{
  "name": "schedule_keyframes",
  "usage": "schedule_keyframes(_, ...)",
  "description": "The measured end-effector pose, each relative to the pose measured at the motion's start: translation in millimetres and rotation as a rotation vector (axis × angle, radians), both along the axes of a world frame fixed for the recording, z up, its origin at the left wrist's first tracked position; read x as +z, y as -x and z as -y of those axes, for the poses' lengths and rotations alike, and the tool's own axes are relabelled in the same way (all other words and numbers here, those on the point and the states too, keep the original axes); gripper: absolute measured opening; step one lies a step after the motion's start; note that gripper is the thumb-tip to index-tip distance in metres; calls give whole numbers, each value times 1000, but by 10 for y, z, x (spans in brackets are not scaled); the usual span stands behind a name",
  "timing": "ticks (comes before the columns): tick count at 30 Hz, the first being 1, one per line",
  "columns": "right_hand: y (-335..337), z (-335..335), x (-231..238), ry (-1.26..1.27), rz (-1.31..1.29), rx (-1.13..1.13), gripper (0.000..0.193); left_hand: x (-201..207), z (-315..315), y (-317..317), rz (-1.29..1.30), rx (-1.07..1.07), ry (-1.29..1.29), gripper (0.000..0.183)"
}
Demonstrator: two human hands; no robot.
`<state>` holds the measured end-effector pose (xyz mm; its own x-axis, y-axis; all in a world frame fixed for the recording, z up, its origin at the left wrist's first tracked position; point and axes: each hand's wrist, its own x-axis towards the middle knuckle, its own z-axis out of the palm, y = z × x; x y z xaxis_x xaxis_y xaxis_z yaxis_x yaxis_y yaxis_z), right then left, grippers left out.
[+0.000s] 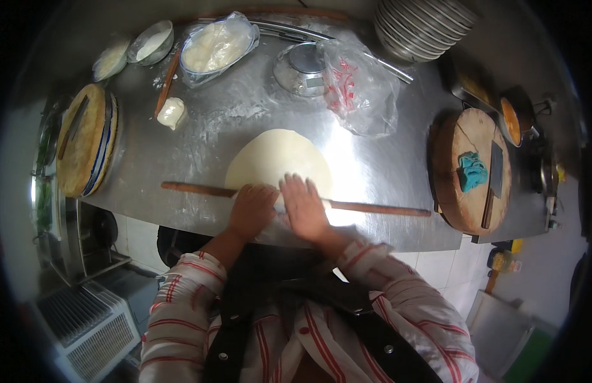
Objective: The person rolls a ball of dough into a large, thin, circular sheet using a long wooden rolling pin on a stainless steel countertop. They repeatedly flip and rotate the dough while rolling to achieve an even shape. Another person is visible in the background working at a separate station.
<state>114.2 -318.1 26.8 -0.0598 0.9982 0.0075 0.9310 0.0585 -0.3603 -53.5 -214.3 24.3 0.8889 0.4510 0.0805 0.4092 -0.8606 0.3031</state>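
On the near half of the steel table (385, 172), your left hand (252, 210) and right hand (304, 207) lie flat, palms down and fingers spread, side by side on the long wooden rolling pin (372, 208) — neither is clamped round it. The pin crosses the near edge of the round dough sheet (277, 159), which lies at the table's middle, just beyond your fingers.

To roll well, I would keep both palms level and press evenly, so the sheet thins the same on both sides; letting the hands travel outward along the pin should spare the centre.

Going left to right for room: a round wooden board (85, 143) hangs over the left edge, and a small dough lump (171, 113) lies far left of the sheet. A kitchen scale (302, 70) and a crumpled plastic bag (363, 92) stand beyond it — a long forward stroke nears them. The pin's right tip almost reaches the chopping block (468, 172). The near table edge sits right under your wrists.
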Motion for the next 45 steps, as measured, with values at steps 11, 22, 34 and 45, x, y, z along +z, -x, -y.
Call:
schedule_keyframes(11, -260, -329, -193, -94, 21, -61, 79, 0, -614, -438, 16, 47, -97, 66)
schedule_keyframes(22, -215, 257, -283, -197, -172, 20, 49, -341, 219, 311, -57, 100, 67, 49)
schedule_keyframes(34, -307, -1013, -61, -31, 124, -221, 63, -402, -797, -655, 5, 389, -208, 52)
schedule_keyframes(45, -1257, -779, -101, 48, 120, -319, 58, -38, -1451, -805, -224, 514, -59, 43)
